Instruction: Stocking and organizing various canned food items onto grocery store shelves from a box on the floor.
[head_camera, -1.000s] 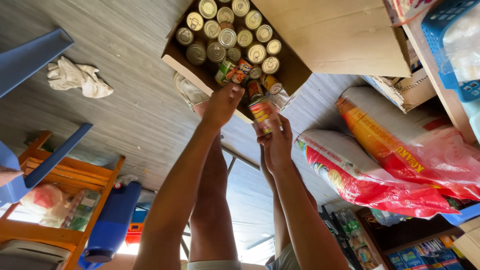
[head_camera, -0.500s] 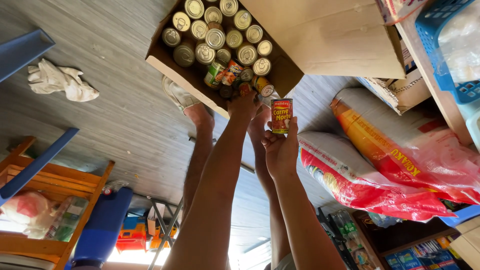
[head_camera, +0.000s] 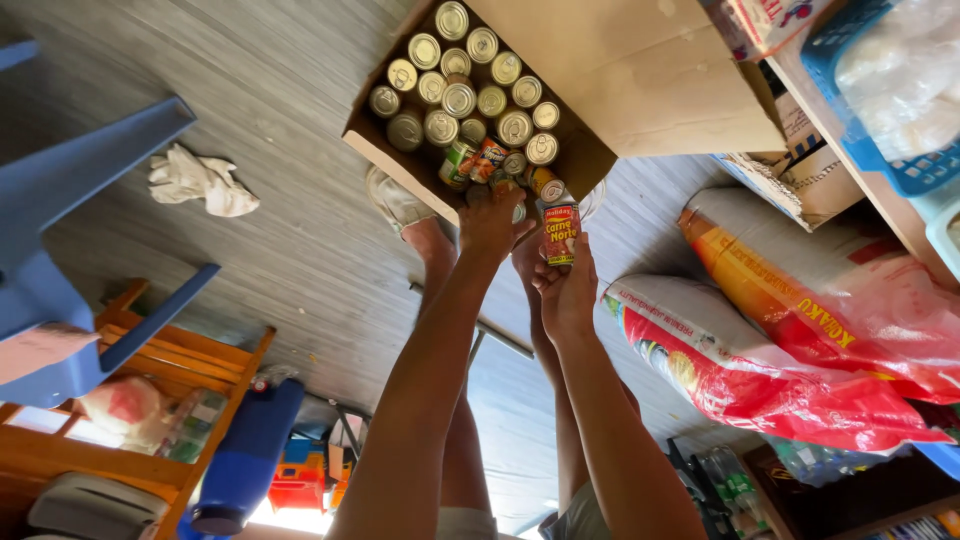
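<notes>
The right hand (head_camera: 568, 290) grips a small red-labelled tin can (head_camera: 560, 234) around its side, holding it upright just beside the near edge of the open brown cardboard box (head_camera: 640, 90). The left hand (head_camera: 490, 222) reaches into that box, fingers curled over a can there; whether it grips cannot be told. Silver-topped cans (head_camera: 460, 98) stand packed in rows inside, lids up.

Shiny metal cans (head_camera: 458, 98), matt cardboard box (head_camera: 640, 80)
</notes>
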